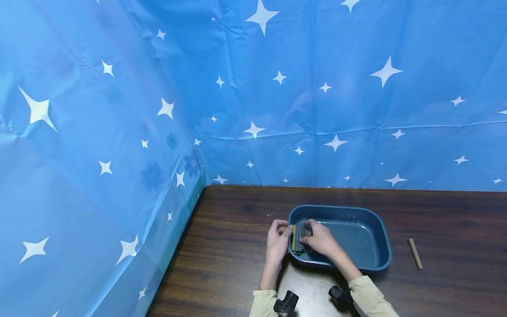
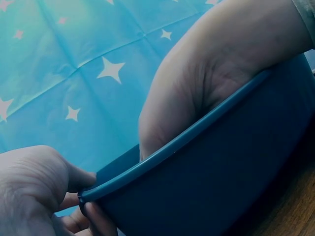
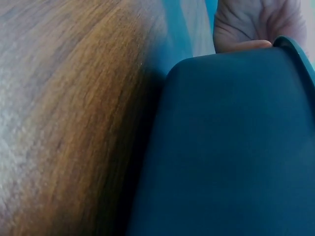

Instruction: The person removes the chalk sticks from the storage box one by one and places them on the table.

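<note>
Grey sticks (image 1: 299,239) lie side by side with a yellow-green stick (image 1: 294,240) inside the blue tub (image 1: 358,242), close against its left end. Right hand (image 1: 321,240) reaches into the tub over its near wall; thumb and forefinger bent, slightly apart, tips at the grey sticks. Cannot tell whether they pinch one or only press; the left wrist view hides the fingertips behind the wall. Left hand (image 1: 277,240) pinches the rim at the tub's left end, thumb on top, bent fingers beneath. Tub rests on the dark wood table (image 1: 222,246). Well apart to its right: one loose tan stick (image 1: 415,254), lying aslant. Both forearms in pale sleeves (image 1: 372,294). Blue star-print sheet (image 1: 336,97) hangs behind and to the left.
</note>
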Demonstrator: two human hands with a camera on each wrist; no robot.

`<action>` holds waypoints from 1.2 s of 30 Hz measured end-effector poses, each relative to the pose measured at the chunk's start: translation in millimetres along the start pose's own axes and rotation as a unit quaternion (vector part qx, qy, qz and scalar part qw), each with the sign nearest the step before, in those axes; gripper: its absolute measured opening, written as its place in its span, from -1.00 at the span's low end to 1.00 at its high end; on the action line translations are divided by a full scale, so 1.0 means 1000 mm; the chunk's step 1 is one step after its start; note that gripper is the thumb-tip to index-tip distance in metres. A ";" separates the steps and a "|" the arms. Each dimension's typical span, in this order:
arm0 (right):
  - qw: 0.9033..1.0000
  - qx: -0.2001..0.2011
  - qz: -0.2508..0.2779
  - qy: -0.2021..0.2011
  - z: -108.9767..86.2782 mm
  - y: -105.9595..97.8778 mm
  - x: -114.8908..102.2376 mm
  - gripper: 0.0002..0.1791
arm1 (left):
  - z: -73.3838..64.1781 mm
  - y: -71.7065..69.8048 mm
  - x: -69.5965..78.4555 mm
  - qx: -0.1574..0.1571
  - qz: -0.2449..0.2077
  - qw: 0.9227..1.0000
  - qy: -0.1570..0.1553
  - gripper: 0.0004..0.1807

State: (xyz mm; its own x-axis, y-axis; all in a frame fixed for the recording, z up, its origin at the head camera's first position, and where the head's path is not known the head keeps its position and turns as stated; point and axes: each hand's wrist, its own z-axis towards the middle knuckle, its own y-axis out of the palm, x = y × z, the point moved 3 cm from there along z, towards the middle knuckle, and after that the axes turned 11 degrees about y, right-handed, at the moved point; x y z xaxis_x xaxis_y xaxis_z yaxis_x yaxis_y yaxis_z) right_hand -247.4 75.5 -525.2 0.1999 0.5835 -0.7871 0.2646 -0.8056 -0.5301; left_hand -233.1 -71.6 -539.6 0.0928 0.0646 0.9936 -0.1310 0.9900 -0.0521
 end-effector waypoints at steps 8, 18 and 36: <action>0.996 -0.024 0.082 0.027 0.001 0.006 -0.001 -0.44 | 0.000 -0.001 0.000 -0.002 0.002 1.000 0.003 -0.80; 0.993 -0.025 0.111 0.026 0.000 0.003 0.001 -0.46 | -0.001 0.000 0.000 0.000 0.000 1.000 0.002 -0.79; 0.991 -0.036 0.125 0.026 -0.007 -0.018 0.005 -0.44 | 0.000 -0.001 0.001 -0.005 0.000 1.000 -0.010 -0.76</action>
State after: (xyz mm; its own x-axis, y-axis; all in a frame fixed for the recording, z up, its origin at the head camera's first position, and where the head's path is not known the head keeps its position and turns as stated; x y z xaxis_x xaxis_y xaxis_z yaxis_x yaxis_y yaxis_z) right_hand -244.3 93.6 -517.6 0.3149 0.3732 -0.8727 0.2675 -0.9171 -0.2956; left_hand -232.7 -72.3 -538.3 0.0729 0.0624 0.9954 -0.1206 0.9913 -0.0533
